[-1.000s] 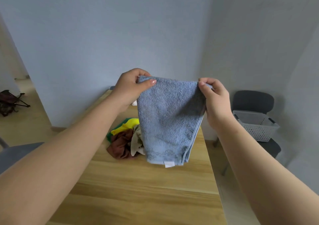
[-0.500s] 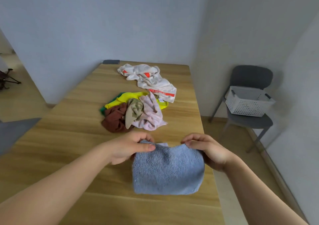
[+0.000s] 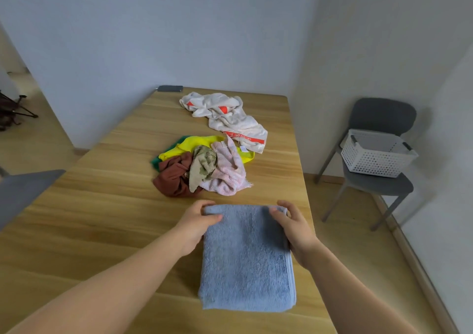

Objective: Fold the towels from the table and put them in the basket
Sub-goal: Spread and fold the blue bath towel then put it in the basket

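Folded blue towel (image 3: 245, 259) lies flat on the wooden table (image 3: 102, 218), long axis running straight away from me.
My left hand (image 3: 197, 224) and right hand (image 3: 294, 227) each pinch a far corner, thumb on top, fingers curled over the edge. The towel is thick looped terry, a neat rectangle. A second ago it hung in the air; now it is laid down.

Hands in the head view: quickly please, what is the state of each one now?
Left hand: closed, pinching the far left corner of the folded blue terry towel.
Right hand: closed, gripping the towel's far right corner.
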The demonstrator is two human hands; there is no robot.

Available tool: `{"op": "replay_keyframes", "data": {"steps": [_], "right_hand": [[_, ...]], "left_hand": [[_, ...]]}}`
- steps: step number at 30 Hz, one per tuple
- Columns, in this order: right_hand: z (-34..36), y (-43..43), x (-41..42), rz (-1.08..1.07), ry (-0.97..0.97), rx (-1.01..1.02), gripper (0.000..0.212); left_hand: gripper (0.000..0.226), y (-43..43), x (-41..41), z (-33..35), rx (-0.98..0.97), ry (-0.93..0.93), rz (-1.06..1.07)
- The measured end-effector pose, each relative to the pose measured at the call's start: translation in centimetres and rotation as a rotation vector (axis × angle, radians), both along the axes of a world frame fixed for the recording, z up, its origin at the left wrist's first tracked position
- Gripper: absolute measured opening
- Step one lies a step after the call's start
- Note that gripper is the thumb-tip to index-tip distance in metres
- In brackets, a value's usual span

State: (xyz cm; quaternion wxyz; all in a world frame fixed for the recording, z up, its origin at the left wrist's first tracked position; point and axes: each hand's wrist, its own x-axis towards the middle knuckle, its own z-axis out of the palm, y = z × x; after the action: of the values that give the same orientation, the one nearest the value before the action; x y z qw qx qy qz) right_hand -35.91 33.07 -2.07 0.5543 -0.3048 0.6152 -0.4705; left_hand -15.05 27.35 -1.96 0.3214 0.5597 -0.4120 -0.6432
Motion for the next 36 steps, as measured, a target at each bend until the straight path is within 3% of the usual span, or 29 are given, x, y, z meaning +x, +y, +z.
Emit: {"op": "replay_keyframes", "data": {"steps": [3,5,7,11,16,18,25,28,30,32,33,36], "right_hand": [[-0.5,0.6,0.3,0.189,0.181,0.191,0.028],[-1.2,0.8,0.6,0.236,0.276,0.242,0.022],[-1.9,0.8,0.7,0.193,0.248,0.215,0.012],[-3.1,0.2,0.6,-0.021,0.062,0.157,0.007],[-4.1,0.6,0.9,0.066,0.209,0.345,0.042],[-4.7,0.9,1.1,0.072,0.203,0.390,0.048],[-4.4,1.0,1.7,0.093,0.045,0.344,0.022],[-3.2,1.3,1.7,0.174,-0.046,0.271,0.027],[-3.1,1.7,1.1,0.102,-0.099,0.232,0.034],[-3.7,2.1,0.5,-0.024,-0.113,0.262,0.026],[-4.4,2.2,0.2,-0.052,-0.036,0.310,0.025],[-6.5,2.6,-0.1,0.065,0.465,0.509,0.044]], "left_hand": [[0.046,-0.6,0.1,-0.9,0.055,-0.028,0.007],[0.048,-0.1,0.2,-1.5,0.177,-0.207,-0.146],[0.042,0.2,0.6,-2.4,0.283,-0.278,-0.265],[0.012,-0.3,1.0,-3.0,0.192,-0.067,-0.075],[0.034,-0.2,0.8,-3.8,0.123,-0.380,-0.284],[0.032,0.1,0.5,-4.1,0.147,-0.389,-0.309],[0.020,0.3,-0.3,-4.1,0.079,-0.341,-0.228],[0.019,0.3,0.0,-4.0,0.053,-0.297,-0.168],[0.019,0.1,0.1,-3.9,0.028,-0.246,-0.133],[0.021,0.0,-0.2,-3.6,0.000,-0.244,-0.142],[0.024,0.1,-0.4,-3.5,-0.012,-0.293,-0.170],[0.049,0.7,-1.2,-3.8,0.056,-0.451,-0.257]]}}
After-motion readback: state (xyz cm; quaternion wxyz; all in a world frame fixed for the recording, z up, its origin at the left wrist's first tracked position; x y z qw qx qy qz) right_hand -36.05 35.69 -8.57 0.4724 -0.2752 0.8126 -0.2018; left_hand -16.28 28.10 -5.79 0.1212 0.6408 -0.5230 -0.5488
